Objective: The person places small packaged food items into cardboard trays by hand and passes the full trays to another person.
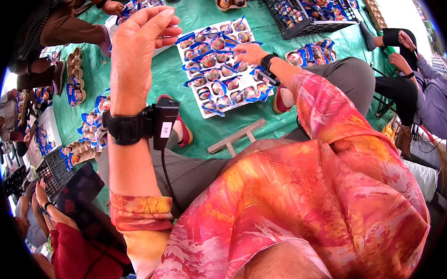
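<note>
My left hand (149, 30) is raised at the upper left, palm side partly turned in, its fingers loosely curled and nothing visible in them. To its right, a white cell tray (230, 111) lies on a green tarp, its cells filled with round items (208, 61) in clear and blue plastic wrappers. My right hand (251, 53) reaches over the tray's right side, fingertips at the wrapped items; whether they grip one is hidden. Each wrist has a black strap with a small device.
A black plastic crate (312, 22) holds more wrapped items beyond the tray. A brown pulp tray (291, 52) lies near my right knee, a wooden frame (238, 136) between my feet. Other people sit or stand left and right; a co-worker's hand (113, 7) is at the upper left.
</note>
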The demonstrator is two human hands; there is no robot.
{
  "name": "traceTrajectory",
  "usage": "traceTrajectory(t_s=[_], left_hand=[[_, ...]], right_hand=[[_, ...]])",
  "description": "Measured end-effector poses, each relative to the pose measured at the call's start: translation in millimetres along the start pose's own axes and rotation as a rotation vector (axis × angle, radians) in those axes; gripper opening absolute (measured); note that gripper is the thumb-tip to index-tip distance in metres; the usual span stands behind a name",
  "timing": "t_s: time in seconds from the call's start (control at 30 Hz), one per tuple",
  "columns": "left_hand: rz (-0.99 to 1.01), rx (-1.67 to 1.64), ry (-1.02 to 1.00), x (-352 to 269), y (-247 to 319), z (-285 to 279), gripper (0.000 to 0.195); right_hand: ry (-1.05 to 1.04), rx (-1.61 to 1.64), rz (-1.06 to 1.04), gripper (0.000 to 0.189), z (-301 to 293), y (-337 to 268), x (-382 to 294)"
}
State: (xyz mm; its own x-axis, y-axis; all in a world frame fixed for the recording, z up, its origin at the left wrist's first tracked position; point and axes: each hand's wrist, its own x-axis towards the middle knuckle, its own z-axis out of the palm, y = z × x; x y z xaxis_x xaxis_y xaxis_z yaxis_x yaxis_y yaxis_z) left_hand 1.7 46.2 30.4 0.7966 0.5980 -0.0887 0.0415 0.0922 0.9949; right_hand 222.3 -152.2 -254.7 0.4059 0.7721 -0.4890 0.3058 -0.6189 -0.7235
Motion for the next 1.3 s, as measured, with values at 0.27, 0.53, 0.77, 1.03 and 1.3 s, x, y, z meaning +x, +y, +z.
traceTrajectory(t_s=[0.27,0.53,0.77,1.03,1.3], left_hand=[[-0.025,0.019,-0.024,12,-14,1,0.023],[0.053,-0.042,0.104,6,-25,0,0.019],[0.077,-0.043,0.211,-8,-21,-17,0.011],[0.116,0.026,0.242,-9,-21,-11,0.013],[-0.191,0.066,-0.205,-6,-54,11,0.062]], right_hand=[[-0.188,-0.439,-0.04,0.023,-43,-8,-66],[-0.658,-1.12,-0.13,0.033,30,98,-90],[-0.452,-1.015,-0.217,0.027,26,128,-63],[-0.048,-0.912,-0.308,0.024,-19,83,-50],[0.019,0.193,-0.335,0.024,-98,-199,-141]])
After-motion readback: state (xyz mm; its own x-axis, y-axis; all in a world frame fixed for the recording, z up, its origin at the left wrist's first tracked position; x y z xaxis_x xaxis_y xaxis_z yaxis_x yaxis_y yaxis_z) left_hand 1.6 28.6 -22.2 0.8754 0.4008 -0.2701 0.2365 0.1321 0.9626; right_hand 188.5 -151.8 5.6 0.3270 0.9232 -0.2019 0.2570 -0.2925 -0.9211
